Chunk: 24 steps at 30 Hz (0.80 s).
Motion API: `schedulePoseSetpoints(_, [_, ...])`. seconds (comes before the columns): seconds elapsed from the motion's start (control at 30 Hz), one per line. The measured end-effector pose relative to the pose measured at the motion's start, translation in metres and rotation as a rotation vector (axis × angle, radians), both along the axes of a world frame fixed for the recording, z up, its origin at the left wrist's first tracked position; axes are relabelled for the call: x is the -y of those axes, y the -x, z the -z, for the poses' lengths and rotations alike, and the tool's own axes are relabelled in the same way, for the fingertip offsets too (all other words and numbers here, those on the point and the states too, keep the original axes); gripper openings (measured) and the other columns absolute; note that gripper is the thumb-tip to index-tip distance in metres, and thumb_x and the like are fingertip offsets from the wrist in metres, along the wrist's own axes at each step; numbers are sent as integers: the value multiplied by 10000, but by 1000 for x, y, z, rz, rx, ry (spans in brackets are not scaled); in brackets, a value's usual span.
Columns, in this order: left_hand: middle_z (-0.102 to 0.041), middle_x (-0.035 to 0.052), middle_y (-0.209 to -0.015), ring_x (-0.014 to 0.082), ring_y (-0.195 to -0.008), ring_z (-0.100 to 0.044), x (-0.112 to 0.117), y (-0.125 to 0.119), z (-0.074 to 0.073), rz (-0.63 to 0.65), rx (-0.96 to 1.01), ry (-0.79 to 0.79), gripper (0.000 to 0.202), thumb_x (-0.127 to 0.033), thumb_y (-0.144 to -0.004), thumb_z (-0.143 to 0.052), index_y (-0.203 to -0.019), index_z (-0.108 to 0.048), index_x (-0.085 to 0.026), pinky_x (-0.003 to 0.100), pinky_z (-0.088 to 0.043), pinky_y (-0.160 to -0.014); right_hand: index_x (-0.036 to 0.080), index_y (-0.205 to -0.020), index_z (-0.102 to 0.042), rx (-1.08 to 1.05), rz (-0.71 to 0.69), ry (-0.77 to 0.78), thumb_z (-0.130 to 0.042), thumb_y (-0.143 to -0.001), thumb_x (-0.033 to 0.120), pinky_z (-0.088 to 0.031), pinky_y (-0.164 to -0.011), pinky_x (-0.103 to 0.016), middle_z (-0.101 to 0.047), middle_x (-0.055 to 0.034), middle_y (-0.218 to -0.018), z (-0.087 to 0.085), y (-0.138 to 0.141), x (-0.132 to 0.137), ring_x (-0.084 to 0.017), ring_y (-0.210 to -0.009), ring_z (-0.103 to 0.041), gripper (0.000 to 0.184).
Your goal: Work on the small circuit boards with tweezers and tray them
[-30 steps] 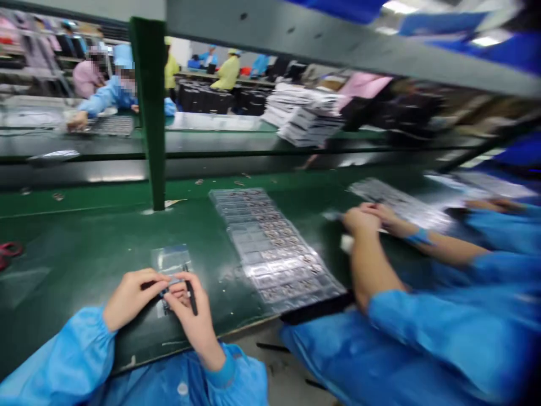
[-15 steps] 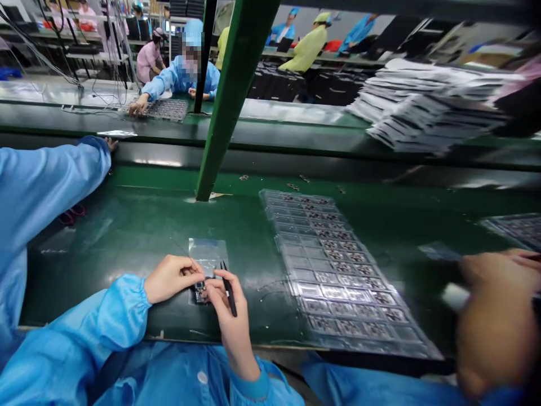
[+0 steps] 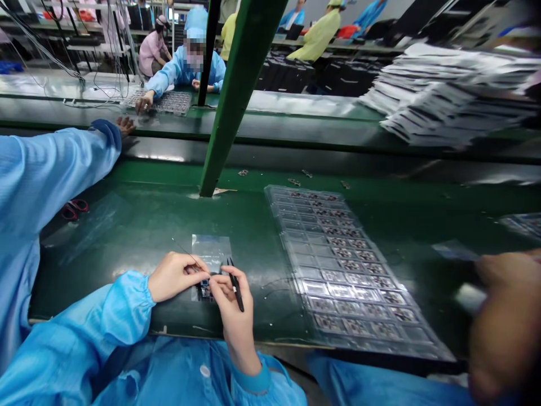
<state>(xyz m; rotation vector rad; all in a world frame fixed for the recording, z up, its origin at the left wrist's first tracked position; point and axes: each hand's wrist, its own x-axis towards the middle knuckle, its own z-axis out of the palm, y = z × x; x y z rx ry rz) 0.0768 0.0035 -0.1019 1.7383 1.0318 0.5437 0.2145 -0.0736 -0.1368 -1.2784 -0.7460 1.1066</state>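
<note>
My left hand [image 3: 180, 276] is closed in a pinch at the upper edge of a small circuit board [image 3: 205, 291]. From its fingers a thin dark wire [image 3: 182, 248] sticks up and to the left. Black tweezers [image 3: 236, 288] lie across my right hand [image 3: 233, 299], tucked under the index finger with the tips pointing up. That hand's thumb and fingertips meet at the board's right side, touching the wire end or the board; which one is hidden. Under the board lies a clear plastic bag [image 3: 211, 248] on the green bench [image 3: 147, 225].
Right of my hands stands a clear compartment tray [image 3: 302, 248] with small boards in many pockets. Red-handled scissors [image 3: 75, 209] lie at left. A green post [image 3: 236, 107] rises behind the bag. Co-workers' arms [image 3: 63, 169] reach in from both sides; a conveyor [image 3: 169, 152] runs behind.
The view has shifted slightly, so the bench appears further right. My hands stay together at the board, my right fingers now closer to the left ones. The co-worker's hand at left reaches further out.
</note>
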Motion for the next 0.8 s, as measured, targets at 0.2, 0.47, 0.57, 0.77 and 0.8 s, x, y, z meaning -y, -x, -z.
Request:
schedulePoseSetpoints(0.2, [-696,0,-681,108,-595,-618,-1,1,0,35,-17,-10,144,-240,-821,-603,-807,-707,-143,178,-465,-587,200,-1055,-497,-57,-2,30,-717,-758,348,-521,-690,-280,-657,2,-740,1,-1,0,-149,-678,-644,398])
schedulePoseSetpoints(0.47, [-695,6,-694,111,-605,-621,-1,2,-1,57,-41,-37,166,-268,-828,-595,-794,-702,-145,181,-475,-604,197,-1044,-506,-65,-14,21,-722,-747,332,-518,-644,-257,-652,5,-725,3,-2,-1,-137,-652,-631,391])
schedulePoseSetpoints(0.57, [-689,8,-695,113,-609,-619,-1,1,-1,54,-48,-23,154,-258,-821,-592,-803,-693,-143,184,-474,-598,198,-1036,-503,-26,-8,-4,-696,-765,289,-521,-649,-247,-655,0,-751,1,-1,0,-131,-666,-631,344])
schedulePoseSetpoints(0.77, [-662,-5,-679,113,-618,-600,0,-4,1,79,-126,12,160,-275,-825,-569,-781,-655,-148,181,-434,-541,193,-1005,-517,119,41,-38,-691,-766,283,-548,-634,-252,-649,-5,-749,-1,4,0,-141,-666,-650,310])
schedulePoseSetpoints(0.8, [-660,-5,-679,113,-620,-598,-1,-3,1,88,-122,22,167,-279,-828,-563,-774,-649,-146,182,-433,-543,192,-1013,-523,121,33,-37,-699,-764,298,-555,-639,-261,-654,-10,-757,-1,3,0,-146,-667,-654,323])
